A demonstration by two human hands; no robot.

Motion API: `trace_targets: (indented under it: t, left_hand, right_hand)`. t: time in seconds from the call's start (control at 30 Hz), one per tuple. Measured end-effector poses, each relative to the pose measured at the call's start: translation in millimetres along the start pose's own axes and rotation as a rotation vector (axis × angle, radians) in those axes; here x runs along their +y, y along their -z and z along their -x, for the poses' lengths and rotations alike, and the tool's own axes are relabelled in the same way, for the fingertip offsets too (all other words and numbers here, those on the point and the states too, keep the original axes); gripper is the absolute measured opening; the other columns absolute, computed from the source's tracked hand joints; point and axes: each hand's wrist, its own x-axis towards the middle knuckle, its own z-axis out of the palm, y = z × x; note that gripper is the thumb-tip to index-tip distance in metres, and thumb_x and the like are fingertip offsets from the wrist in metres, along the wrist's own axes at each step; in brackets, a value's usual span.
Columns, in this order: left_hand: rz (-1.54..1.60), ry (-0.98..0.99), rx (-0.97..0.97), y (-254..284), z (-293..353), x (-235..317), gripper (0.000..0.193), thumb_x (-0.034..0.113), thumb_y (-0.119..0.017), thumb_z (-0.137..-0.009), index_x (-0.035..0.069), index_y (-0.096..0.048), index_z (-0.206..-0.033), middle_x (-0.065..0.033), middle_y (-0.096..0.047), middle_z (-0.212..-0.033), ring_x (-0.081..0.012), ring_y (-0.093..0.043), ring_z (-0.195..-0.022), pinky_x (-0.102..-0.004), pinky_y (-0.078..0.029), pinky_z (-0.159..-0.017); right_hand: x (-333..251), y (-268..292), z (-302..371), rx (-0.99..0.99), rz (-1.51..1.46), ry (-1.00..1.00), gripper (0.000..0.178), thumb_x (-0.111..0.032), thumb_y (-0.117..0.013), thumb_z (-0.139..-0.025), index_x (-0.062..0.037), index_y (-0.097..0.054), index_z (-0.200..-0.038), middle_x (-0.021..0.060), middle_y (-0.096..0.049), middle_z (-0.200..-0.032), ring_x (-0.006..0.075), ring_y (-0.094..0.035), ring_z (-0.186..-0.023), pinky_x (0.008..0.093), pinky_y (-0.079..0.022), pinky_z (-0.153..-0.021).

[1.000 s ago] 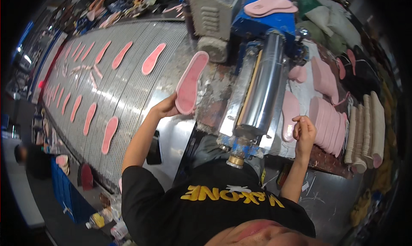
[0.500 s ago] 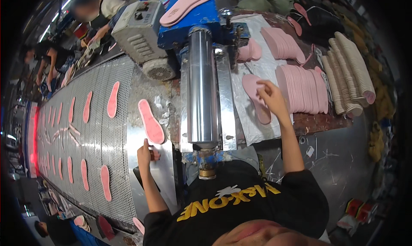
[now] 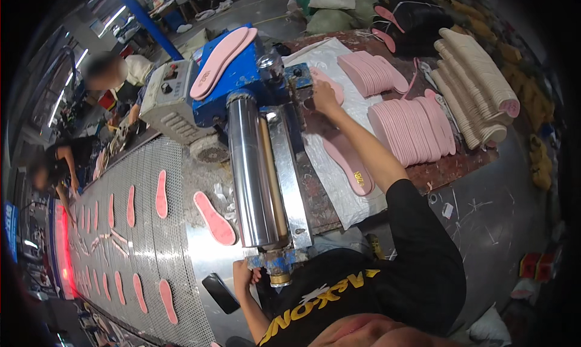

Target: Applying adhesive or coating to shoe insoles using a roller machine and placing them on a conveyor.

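Note:
My right hand [image 3: 325, 99] reaches past the roller, its fingers closed at the near edge of a small pile of pink insoles [image 3: 330, 84]. Its fingertips are partly hidden. Below that forearm a single pink insole [image 3: 348, 162] with a yellow mark at its heel lies on the white sheet [image 3: 339, 205]. My left hand [image 3: 243, 275] is by the lower end of the shiny metal roller [image 3: 249, 177], fingers curled; what they hold, if anything, is hidden. Just above it, another pink insole [image 3: 215, 219] lies on the metal plate beside the conveyor.
Pink insoles lie in rows on the mesh conveyor [image 3: 145, 244] at left. Two more rest on the blue machine housing [image 3: 242, 68]. Stacks of pink insoles [image 3: 408, 129] and beige ones [image 3: 472, 87] stand at right. A black phone [image 3: 221, 292] lies near my left hand. Co-workers are at far left.
My right hand has left the single insole on the sheet and moved up and left to the small pile. My left hand has shifted from beside the plate's insole to the roller's end.

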Motion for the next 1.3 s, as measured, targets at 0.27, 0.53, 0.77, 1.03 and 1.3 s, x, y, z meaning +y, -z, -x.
trace_targets:
  t: [0.27, 0.53, 0.77, 1.03, 1.3]
  left_hand:
    - [0.042, -0.149, 0.001, 0, 4, 4, 0.022, 0.008, -0.044, -0.084, -0.001, -0.055, -0.067, -0.0127, -0.055, -0.048, -0.0181, -0.051, -0.033, -0.0268, -0.034, -0.027]
    - [0.001, -0.229, 0.058, 0, -3, 5, 0.006, 0.004, -0.042, -0.084, 0.000, -0.041, -0.089, -0.0109, -0.050, -0.051, -0.0196, -0.051, -0.034, -0.0273, -0.032, -0.027]
    - [-0.021, -0.195, 0.115, -7, 21, 27, 0.034, 0.019, -0.048, -0.086, 0.000, -0.055, -0.059, -0.0100, -0.053, -0.044, -0.0145, -0.047, -0.031, -0.0267, -0.029, -0.027]
    - [0.191, -0.239, 0.012, -18, -7, -20, 0.037, 0.026, -0.046, -0.092, 0.000, -0.056, -0.068, -0.0094, -0.056, -0.051, -0.0129, -0.047, -0.037, -0.0248, -0.034, -0.034]
    - [0.348, -0.663, -0.204, -127, 54, 15, 0.052, 0.041, -0.042, -0.093, -0.005, -0.053, -0.114, -0.0147, -0.059, -0.112, -0.0232, -0.056, -0.103, -0.0343, -0.043, -0.089]
  right_hand:
    - [-13, -10, -2, 0.034, 0.174, -0.173, 0.058, -0.017, -0.063, -0.073, 0.0019, -0.040, -0.122, 0.0225, -0.050, -0.106, 0.0366, -0.052, -0.097, 0.0443, -0.045, -0.077]
    - [-16, -36, 6, -0.014, -0.027, -0.366, 0.071, -0.030, -0.055, -0.079, -0.0082, -0.024, -0.139, 0.0279, -0.051, -0.106, 0.0438, -0.053, -0.100, 0.0507, -0.045, -0.083]
    - [29, 15, -16, 0.182, -0.554, -0.385, 0.054, -0.027, -0.058, -0.080, -0.0010, -0.047, -0.126, 0.0209, -0.057, -0.113, 0.0338, -0.053, -0.110, 0.0443, -0.044, -0.092]
    - [90, 156, 191, 0.101, -1.986, -0.703, 0.059, -0.033, -0.059, -0.078, -0.0017, -0.045, -0.126, 0.0144, -0.054, -0.119, 0.0307, -0.054, -0.106, 0.0483, -0.045, -0.090]
    - [90, 145, 453, -0.325, -2.102, -0.694, 0.077, -0.025, -0.058, -0.065, 0.0051, -0.038, -0.133, 0.0199, -0.052, -0.126, 0.0299, -0.053, -0.114, 0.0388, -0.043, -0.098]
